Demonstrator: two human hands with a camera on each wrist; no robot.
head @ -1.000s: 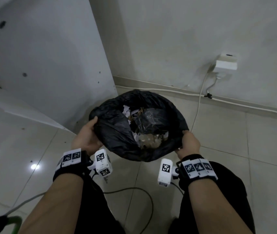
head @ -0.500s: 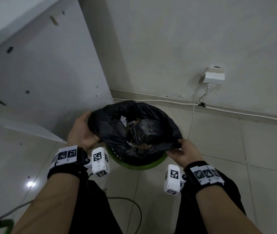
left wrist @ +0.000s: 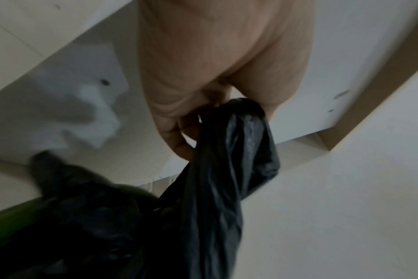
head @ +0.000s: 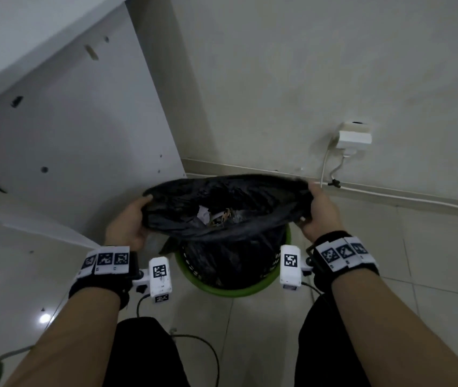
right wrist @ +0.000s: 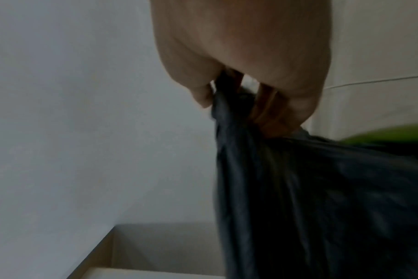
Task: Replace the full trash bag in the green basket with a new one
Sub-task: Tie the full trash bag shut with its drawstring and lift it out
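Partly hidden by the black trash bag (head: 222, 219), the green basket (head: 233, 289) shows only its near rim on the tiled floor (head: 431, 275); the rubbish inside is hard to make out. Left hand (head: 127, 224) and right hand (head: 321, 216) each grip bunched plastic at the bag's mouth, fingers curled. Both wrist views, blurred, show those clenched fingers.

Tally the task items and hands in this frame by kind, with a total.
Hands: 2, left hand and right hand, each gripping the bag's rim
Black trash bags: 1
Green baskets: 1
Total: 4
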